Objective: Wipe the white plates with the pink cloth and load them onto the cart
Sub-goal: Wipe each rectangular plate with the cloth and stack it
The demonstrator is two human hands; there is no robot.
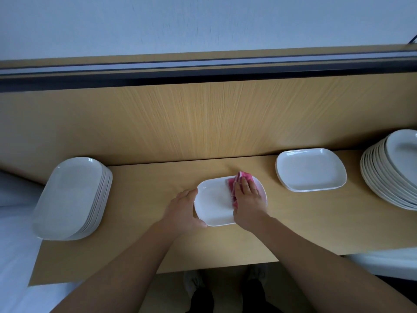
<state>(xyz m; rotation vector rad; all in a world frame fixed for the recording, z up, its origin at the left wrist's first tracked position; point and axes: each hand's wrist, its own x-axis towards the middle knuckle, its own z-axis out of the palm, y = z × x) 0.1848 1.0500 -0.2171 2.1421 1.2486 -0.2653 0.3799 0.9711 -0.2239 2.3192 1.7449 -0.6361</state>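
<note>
**Cloth on the middle plate**

A white, round-cornered plate (214,204) lies flat with a crumpled pink cloth (234,184) on its right half. Well left of this plate stands a plate stack (70,197). To its right is a low pile (311,169), and farther right a tall pile (392,175).

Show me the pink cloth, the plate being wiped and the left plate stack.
pink cloth (232,185), head view, exposed fold.
plate being wiped (214,203), head view, bare centre.
left plate stack (67,195), head view, top plate.
</note>
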